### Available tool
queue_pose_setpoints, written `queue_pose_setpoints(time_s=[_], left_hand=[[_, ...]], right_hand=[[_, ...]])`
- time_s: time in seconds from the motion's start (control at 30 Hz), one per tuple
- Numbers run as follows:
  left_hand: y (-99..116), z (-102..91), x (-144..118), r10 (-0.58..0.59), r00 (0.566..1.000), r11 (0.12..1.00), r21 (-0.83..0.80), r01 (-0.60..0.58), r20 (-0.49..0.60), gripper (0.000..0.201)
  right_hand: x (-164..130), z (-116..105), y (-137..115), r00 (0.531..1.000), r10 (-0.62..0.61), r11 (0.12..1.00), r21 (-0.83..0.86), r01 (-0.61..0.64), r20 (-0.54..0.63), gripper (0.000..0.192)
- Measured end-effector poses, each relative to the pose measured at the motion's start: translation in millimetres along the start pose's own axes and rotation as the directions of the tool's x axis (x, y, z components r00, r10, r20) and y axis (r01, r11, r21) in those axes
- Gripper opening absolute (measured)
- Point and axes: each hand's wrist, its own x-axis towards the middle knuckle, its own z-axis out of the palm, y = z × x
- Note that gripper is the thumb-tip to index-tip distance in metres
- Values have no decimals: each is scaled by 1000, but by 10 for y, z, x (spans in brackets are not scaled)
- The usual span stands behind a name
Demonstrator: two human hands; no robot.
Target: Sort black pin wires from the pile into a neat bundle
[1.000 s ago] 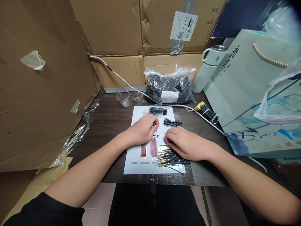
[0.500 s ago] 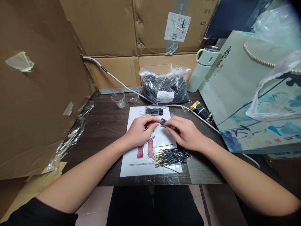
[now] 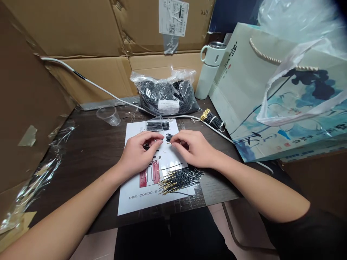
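I see left hand (image 3: pixel 141 150) and right hand (image 3: pixel 195 148) pinch-curled; cannot tell grip. Right fingertips crowd short black tubes (image 3: pixel 168 137); careless drag could scatter them among near gold-tipped wires (image 3: pixel 183 178).

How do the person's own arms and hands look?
The left hand and right hand are bare, with no glove, ring or watch visible. A black fabric sleeve ends near the right elbow; no sleeve shows on the left forearm.

Wears a plain black short right sleeve (image 3: pixel 303 234), ending near the elbow, and plain black legwear (image 3: pixel 151 236).
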Motion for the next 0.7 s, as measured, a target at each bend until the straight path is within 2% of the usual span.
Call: queue_pose_setpoints(time_s=[0.17, 0.37, 0.47, 0.7], left_hand=[[33, 9, 2, 9, 1000, 1000, 18, -10, 20, 18], [77, 10, -2, 29, 999, 997, 76, -32, 41, 17], [82, 12, -2, 34, 999, 994, 100, -39, 43, 18], [34, -6, 14, 34, 999, 992, 119, -38, 33, 18]], right_hand=[[-2, -50, -147, 961, 268, 952, 134, -275, 65, 14], [-29, -96, -209, 891, 390, 891, 148, -429, 232, 15], [-40, -104, -229, 867, 413, 873, 149, -464, 279, 16], [-33, -105, -240, 872, 406, 881, 136, -453, 272, 15]])
